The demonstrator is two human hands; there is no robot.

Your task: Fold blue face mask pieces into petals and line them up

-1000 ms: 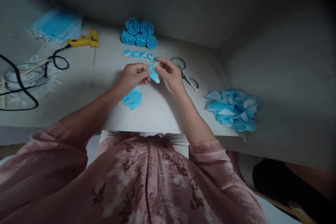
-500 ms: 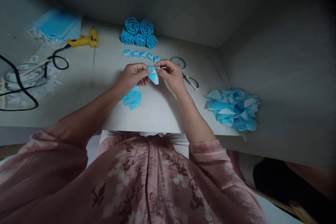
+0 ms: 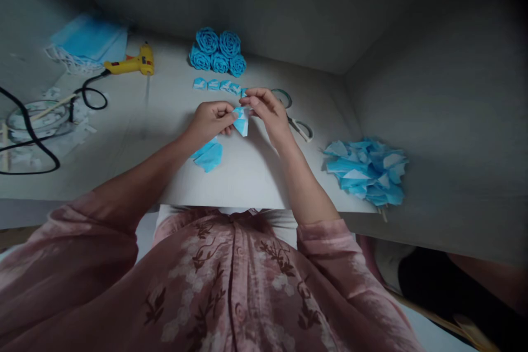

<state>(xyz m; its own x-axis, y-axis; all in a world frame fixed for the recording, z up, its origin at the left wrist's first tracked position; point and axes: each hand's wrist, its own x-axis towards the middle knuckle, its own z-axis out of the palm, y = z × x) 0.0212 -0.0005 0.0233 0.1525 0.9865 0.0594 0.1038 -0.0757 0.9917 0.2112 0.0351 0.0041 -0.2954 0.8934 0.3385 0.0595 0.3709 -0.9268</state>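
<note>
My left hand pinches a small folded piece of blue and white fabric between thumb and fingers, its point hanging downward. At the upper right edge of this piece is my right hand, thumb and fingertips drawn together; whether anything is between them is hidden. Beneath my left wrist a flat blue fabric piece lies on the table. A row of small folded blue and white pieces sits just beyond my hands, its right end partly covered by my right fingers.
Several rolled blue fabric roses are stacked at the back. Scissors and a thin ring lie right of my hand. Blue petal-like pieces bunch at the right. A yellow glue gun, blue masks and a black cord occupy the left.
My right fingers have lifted slightly up from the folded fabric piece, and the thumb has come off its front. My left hand keeps its pinch, with the piece slightly lower.
</note>
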